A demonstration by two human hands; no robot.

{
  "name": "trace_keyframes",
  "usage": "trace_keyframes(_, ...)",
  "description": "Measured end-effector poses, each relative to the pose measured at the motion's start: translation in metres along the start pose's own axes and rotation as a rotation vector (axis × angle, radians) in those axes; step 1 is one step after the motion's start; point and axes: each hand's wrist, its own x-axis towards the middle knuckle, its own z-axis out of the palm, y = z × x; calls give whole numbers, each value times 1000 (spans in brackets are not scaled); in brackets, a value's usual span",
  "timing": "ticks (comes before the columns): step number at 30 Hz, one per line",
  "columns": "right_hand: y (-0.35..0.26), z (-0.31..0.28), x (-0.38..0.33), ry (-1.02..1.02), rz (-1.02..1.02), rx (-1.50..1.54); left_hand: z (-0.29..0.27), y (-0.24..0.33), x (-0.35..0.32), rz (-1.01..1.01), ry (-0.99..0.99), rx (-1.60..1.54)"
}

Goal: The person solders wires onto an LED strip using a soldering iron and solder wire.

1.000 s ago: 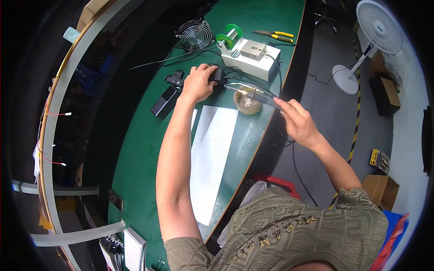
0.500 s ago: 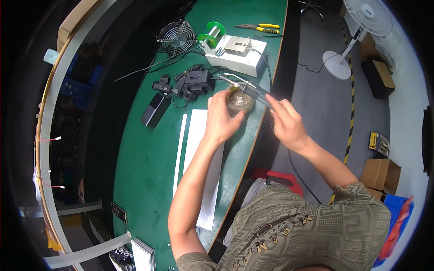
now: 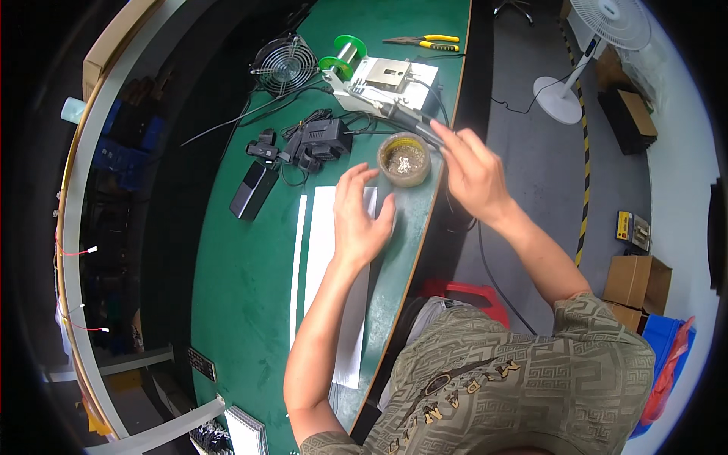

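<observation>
A soldering iron with a dark handle (image 3: 413, 121) is gripped in my right hand (image 3: 478, 174). Its tip end points up and left, in front of a white box-shaped solder feeder (image 3: 422, 97). Just below the iron stands a round, grimy tip-cleaning pot (image 3: 407, 181) with shiny scraps inside. My left hand (image 3: 358, 224) holds nothing; its thumb and fingers are spread, a little left of the pot and apart from it. Beneath that hand lies a long white panel (image 3: 324, 250). The iron's tip is too small to make out clearly.
A green solder spool (image 3: 342, 67), a round metal-guarded fan (image 3: 285, 65) and yellow-handled pliers (image 3: 440, 38) are at the far end. Black adapters (image 3: 326, 136) with tangled cords and a black box (image 3: 254, 189) sit left of the pot. A narrow white strip (image 3: 298, 265) lies beside the panel.
My left hand has let go of the pot and drawn back toward me with its fingers apart. My right hand has lifted the iron away from the pot toward the feeder.
</observation>
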Motion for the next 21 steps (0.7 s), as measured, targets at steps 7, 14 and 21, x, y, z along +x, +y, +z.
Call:
trace_keyframes(7,9,15,22,-51,-153,-93,-44,48,-66,-102,-118,-23)
trace_keyframes(14,-3,12,-26,-110,-23,-31,-76,79,-134,-199,-128,-35)
trace_keyframes(21,34,-1,-27,-250,-99,13,-91,89,-176,-321,-61,22)
